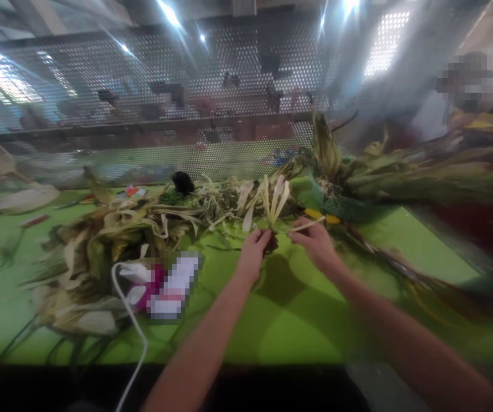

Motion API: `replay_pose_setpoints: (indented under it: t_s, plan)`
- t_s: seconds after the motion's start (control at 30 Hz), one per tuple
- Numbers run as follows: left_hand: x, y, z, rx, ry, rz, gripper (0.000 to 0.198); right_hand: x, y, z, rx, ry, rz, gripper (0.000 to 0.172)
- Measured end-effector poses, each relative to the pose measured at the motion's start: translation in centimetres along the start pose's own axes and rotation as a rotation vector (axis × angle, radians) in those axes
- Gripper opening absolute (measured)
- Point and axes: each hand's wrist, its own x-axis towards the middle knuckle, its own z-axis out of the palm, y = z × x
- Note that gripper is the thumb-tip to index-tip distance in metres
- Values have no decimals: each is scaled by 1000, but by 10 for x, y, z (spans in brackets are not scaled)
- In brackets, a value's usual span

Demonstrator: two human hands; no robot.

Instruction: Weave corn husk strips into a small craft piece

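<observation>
Above the green tabletop (289, 326), my left hand (253, 252) is closed around the base of a small bunch of pale corn husk strips (277, 200), which fan upward like petals. Just right of it, my right hand (317, 245) pinches a single narrow husk strip (313, 224) that points up to the right. A small gap separates the two hands. Dark material shows under my left fingers, too blurred to name. Behind the hands lie loose husk shreds (216, 200).
A heap of dried husks (96, 246) spreads at left, beside a blurred-out device (175, 286) and a white cable (141, 329). A green basket (353, 209) with long husks stands right. A mesh screen (143, 131) rises behind; a person (465, 86) is at far right.
</observation>
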Motion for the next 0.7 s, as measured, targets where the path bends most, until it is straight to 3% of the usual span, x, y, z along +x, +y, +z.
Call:
replay_pose_setpoints:
  t_s: [0.1,0.23,0.37,0.43,0.47,0.53,0.63,0.7]
  plan:
    - [0,2,0,-33,20,33,23,3,7,1,42,-48,111,15]
    - [-2,8,-2,200,2,133,22,13,17,-7,93,-22,179,22]
    - [-3,12,-4,348,17,191,19,21,12,-26,-66,308,-63,45]
    - [-4,12,-3,395,32,195,19,19,4,-31,-258,453,-240,45]
    - [-4,11,-2,421,40,195,18,17,0,-32,-347,463,-310,39]
    - [-4,8,0,467,42,201,17,11,-6,-28,-427,363,-370,24]
    - [-4,2,3,501,5,240,16,4,-6,-16,-340,181,-303,21]
    - [-4,-1,4,523,-17,274,16,2,-3,-11,-289,137,-253,21]
